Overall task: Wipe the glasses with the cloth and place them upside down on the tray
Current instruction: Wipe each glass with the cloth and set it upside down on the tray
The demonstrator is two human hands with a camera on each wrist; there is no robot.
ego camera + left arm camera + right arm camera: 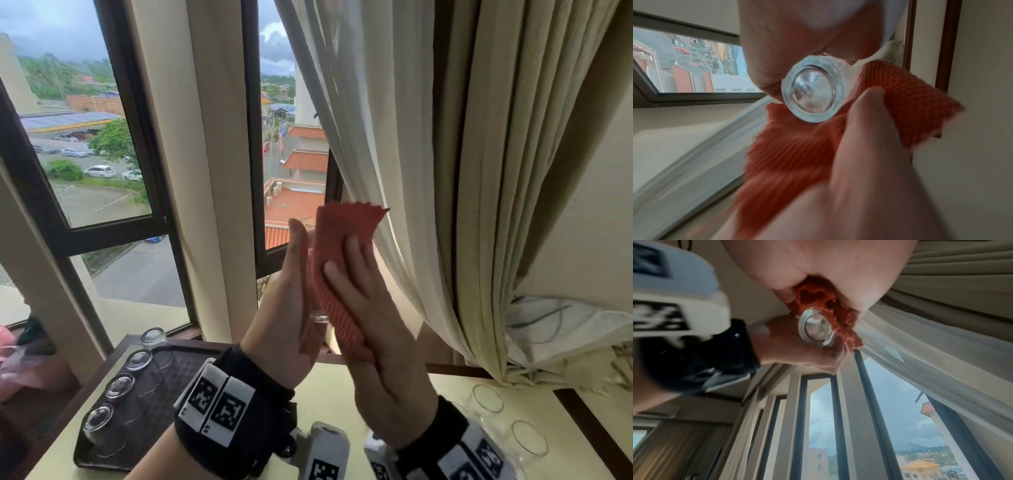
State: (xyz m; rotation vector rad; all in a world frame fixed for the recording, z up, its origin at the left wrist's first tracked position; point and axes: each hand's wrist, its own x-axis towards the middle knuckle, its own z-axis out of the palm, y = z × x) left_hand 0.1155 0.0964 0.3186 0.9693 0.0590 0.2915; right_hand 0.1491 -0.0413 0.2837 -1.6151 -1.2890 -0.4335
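I hold a small clear glass (319, 317) up in front of the window; only its thick base shows between my hands. My left hand (291, 291) grips it from the left, one finger pointing straight up. My right hand (363, 301) presses an orange ribbed cloth (346, 226) round its right side. The left wrist view shows the round glass base (812, 91) against the cloth (797, 146). In the right wrist view the base (816, 329) sits beside the bunched cloth (818, 300). The dark tray (171, 380) lies on the table at lower left.
Several glasses (99, 419) stand upside down in a row along the tray's left side. Upright glasses (486, 399) stand on the pale table at the right. A cream curtain (445, 171) hangs close behind my hands, and the window frame (250, 137) is behind them.
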